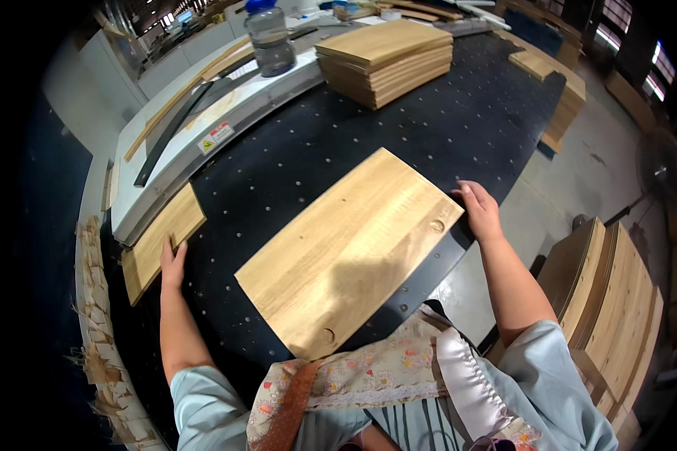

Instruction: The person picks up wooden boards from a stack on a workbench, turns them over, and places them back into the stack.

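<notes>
A pale wooden panel (pixel 346 248) lies slantwise on the black table in front of me, with a round recess near each of two corners. My right hand (pixel 480 210) is at the panel's right corner, fingers loosely stretched out and apart; whether they touch its edge I cannot tell. To the left, a smaller wooden board (pixel 154 244) lies against the white machine rail. My left hand (pixel 174 259) rests on that board's near edge with its fingers spread, not wrapped round it.
Stacked wooden panels (pixel 384 64) stand at the far side of the dotted black table (pixel 293 161). A clear jug with a blue lid (pixel 269 41) is on the white rail (pixel 226 113). More wooden panels (pixel 609 301) lean at the right, near a standing fan (pixel 660 171).
</notes>
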Demonstrator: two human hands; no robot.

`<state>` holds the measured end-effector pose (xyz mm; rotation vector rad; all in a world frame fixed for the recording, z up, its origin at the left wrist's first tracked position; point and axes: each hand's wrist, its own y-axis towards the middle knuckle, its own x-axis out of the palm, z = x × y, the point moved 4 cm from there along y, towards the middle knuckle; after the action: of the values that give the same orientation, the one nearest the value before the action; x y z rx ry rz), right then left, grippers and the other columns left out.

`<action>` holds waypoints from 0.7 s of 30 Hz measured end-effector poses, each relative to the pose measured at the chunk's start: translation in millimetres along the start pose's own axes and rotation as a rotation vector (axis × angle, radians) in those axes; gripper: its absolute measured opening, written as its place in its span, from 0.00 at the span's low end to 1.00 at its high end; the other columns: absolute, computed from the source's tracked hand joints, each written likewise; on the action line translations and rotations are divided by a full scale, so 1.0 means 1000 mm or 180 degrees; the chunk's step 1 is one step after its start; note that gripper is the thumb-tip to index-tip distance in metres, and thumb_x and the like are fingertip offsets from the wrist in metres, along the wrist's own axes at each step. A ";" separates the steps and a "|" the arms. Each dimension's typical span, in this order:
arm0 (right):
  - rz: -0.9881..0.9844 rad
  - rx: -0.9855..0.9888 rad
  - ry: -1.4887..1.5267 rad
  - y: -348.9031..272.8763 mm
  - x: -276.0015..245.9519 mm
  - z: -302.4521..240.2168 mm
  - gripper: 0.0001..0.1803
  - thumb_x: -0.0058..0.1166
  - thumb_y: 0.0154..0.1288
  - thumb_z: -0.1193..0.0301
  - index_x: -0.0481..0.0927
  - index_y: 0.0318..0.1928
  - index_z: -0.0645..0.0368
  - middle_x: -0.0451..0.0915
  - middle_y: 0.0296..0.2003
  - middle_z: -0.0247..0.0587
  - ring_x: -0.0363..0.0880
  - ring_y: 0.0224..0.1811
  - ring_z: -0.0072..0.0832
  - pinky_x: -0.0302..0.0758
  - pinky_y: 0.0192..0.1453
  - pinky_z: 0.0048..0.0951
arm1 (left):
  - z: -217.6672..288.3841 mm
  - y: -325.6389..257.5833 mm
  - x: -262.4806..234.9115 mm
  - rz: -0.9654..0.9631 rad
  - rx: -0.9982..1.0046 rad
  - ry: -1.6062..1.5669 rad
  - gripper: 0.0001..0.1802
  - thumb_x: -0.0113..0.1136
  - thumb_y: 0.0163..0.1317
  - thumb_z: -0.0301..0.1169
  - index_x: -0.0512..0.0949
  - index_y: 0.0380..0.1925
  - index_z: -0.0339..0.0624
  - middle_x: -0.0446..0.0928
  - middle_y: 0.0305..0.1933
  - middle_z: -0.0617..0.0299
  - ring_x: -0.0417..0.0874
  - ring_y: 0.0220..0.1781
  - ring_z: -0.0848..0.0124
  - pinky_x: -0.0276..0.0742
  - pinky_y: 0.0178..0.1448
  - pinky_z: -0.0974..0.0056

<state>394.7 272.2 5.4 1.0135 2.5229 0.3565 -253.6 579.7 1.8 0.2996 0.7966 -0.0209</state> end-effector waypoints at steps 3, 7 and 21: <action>-0.0820 0.0124 -0.0145 -0.010 -0.015 -0.014 0.21 0.44 0.69 0.55 0.78 0.48 0.59 0.83 0.40 0.38 0.77 0.50 0.31 0.58 0.65 0.35 | 0.057 -0.050 0.016 -0.0334 -0.0425 -0.0998 0.39 0.52 0.65 0.45 0.50 0.69 0.38 0.52 0.72 0.45 0.53 0.73 0.59 0.48 0.73 0.61; -0.1666 -0.0206 -0.0422 -0.008 -0.020 -0.028 0.22 0.43 0.69 0.54 0.76 0.54 0.54 0.79 0.48 0.37 0.72 0.58 0.30 0.45 0.72 0.44 | 0.140 -0.148 0.027 -0.0536 -0.0585 -0.1733 0.43 0.54 0.63 0.47 0.47 0.69 0.37 0.53 0.71 0.46 0.54 0.73 0.60 0.48 0.73 0.61; -0.2349 -0.0660 -0.0344 -0.006 -0.021 -0.029 0.28 0.57 0.59 0.69 0.69 0.61 0.53 0.75 0.53 0.43 0.69 0.60 0.39 0.49 0.71 0.48 | 0.258 -0.322 0.097 -0.0229 -0.0402 -0.0965 0.37 0.56 0.61 0.22 0.51 0.68 0.33 0.64 0.64 0.47 0.65 0.66 0.65 0.55 0.68 0.65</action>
<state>391.6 250.6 34.1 -0.0061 2.4837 0.3128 -47.1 210.3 20.7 0.1430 0.5046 -0.0813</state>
